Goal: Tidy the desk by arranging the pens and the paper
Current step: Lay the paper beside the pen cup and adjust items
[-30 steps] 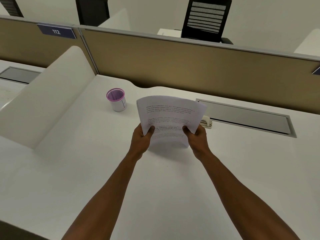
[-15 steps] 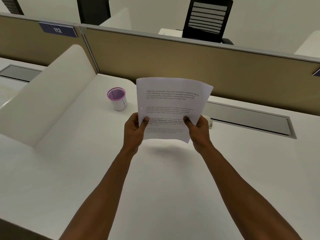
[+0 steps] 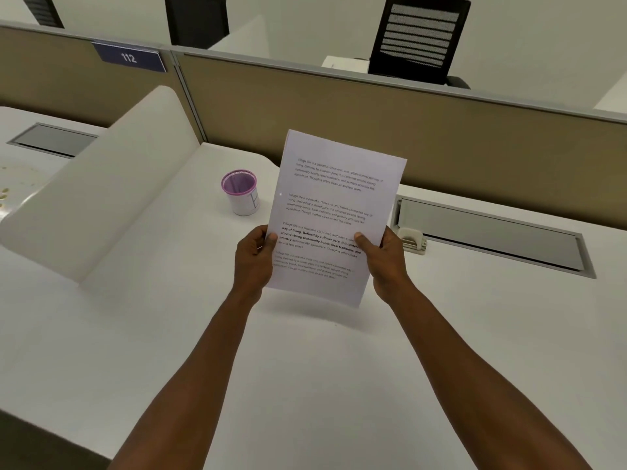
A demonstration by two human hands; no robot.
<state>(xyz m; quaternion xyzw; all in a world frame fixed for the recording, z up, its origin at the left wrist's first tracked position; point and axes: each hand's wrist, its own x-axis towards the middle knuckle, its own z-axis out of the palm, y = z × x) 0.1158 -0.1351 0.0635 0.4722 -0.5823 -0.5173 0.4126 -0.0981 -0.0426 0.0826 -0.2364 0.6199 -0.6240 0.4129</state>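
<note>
A white printed paper [image 3: 336,198] stands nearly upright above the white desk [image 3: 305,368], its bottom edge lifted clear of the surface. My left hand [image 3: 253,259] grips its lower left edge with the thumb on the front. My right hand [image 3: 385,262] holds the lower right edge the same way. A purple-rimmed mesh pen cup [image 3: 241,192] stands on the desk to the left of the paper. I see no pens in this view, and the cup's inside looks empty.
A small beige stapler-like object [image 3: 412,240] sits behind my right hand beside a grey cable tray lid [image 3: 492,235]. A white curved divider [image 3: 101,184] borders the left, and a tan partition [image 3: 373,113] closes the back. Black chairs [image 3: 419,39] stand beyond.
Both hands have raised the paper off the desk and straightened it from a bent, curled sheet to a flat, upright one.
</note>
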